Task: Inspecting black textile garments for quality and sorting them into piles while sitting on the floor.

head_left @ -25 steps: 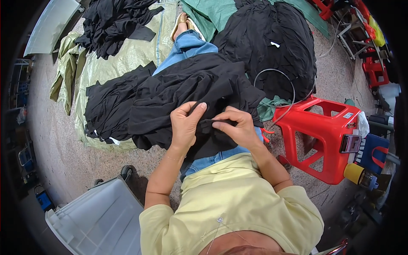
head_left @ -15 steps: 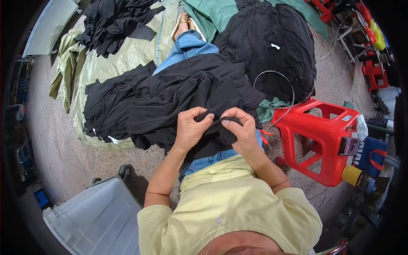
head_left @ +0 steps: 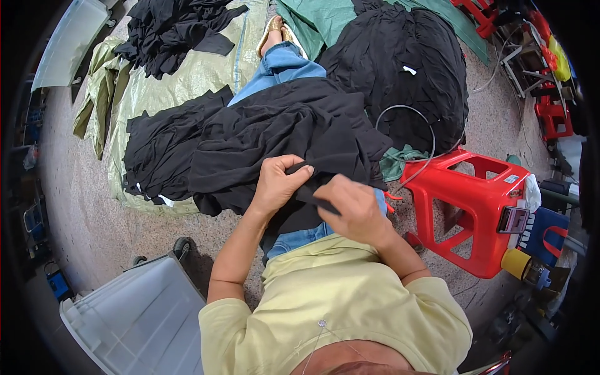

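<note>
A black cloth garment (head_left: 262,134) lies bunched across my lap, over my blue-jeaned legs. My left hand (head_left: 279,185) is closed on it, pinching a fold of the cloth between thumb and forefinger. Just to the right, my right hand (head_left: 353,209) is closed and partly smeared by motion, its fingers curled. A dark edge of the same cloth shows between its thumb and fingers. Both hands are close together in front of my waist, a small gap apart.
More black garments (head_left: 165,150) lie left of my lap on a pale woven sheet (head_left: 194,78). A large black cloth heap (head_left: 400,69) sits far right. A red plastic stool (head_left: 465,206) with a looped grey cable (head_left: 431,134) stands at right, a translucent bin (head_left: 147,319) at lower left.
My right hand has turned over and shifted slightly down, with its fingers now curled inward. The left hand keeps its pinch on the cloth, nearly in the same place.
</note>
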A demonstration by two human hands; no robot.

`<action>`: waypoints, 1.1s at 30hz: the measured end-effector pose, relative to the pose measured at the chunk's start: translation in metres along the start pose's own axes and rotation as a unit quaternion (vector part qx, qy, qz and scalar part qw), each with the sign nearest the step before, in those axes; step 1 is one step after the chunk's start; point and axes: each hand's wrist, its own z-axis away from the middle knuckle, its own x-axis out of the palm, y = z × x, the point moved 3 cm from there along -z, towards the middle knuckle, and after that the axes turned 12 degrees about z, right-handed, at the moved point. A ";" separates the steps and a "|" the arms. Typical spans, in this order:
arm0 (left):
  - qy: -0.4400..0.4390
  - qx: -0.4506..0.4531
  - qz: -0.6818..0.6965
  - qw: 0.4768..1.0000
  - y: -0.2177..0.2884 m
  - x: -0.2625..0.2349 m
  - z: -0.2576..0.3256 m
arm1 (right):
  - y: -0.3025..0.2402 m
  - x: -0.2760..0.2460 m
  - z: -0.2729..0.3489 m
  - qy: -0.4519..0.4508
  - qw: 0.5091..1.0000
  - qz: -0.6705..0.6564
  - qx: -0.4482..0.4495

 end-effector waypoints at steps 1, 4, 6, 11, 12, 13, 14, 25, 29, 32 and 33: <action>0.008 0.020 -0.023 1.000 0.002 0.000 0.000 | -0.004 -0.001 -0.001 -0.010 0.999 -0.015 -0.034; -0.010 0.035 -0.008 0.999 0.005 0.002 0.002 | 0.005 0.001 -0.005 0.001 0.999 0.015 0.041; -0.038 0.020 0.001 0.999 0.006 0.002 0.004 | 0.010 0.002 -0.005 0.014 0.998 0.009 0.054; -0.095 -0.004 -0.020 0.995 0.013 -0.004 0.002 | 0.014 0.008 0.001 0.016 0.998 0.009 0.054; -0.109 -0.008 -0.048 0.993 0.013 -0.005 0.002 | 0.014 0.009 0.002 0.016 0.998 0.009 0.054; -0.116 -0.009 -0.045 0.992 0.014 -0.006 0.002 | 0.014 0.010 0.003 0.027 0.998 0.011 0.063; -0.125 0.023 -0.073 0.989 0.015 -0.005 0.002 | 0.015 0.010 0.004 0.036 0.997 0.010 0.073; -0.111 0.219 -0.240 0.939 0.008 0.005 0.012 | 0.026 0.011 0.003 0.027 0.998 0.004 0.060; -0.108 0.180 -0.221 0.953 0.008 0.002 0.014 | 0.030 0.014 0.004 0.003 0.996 -0.027 0.083; -0.116 0.215 -0.269 0.931 0.010 0.005 0.019 | 0.034 0.016 0.007 -0.004 0.996 -0.043 0.083; -0.120 0.229 -0.268 0.928 0.011 0.007 0.021 | 0.034 0.017 0.007 -0.005 0.996 -0.043 0.083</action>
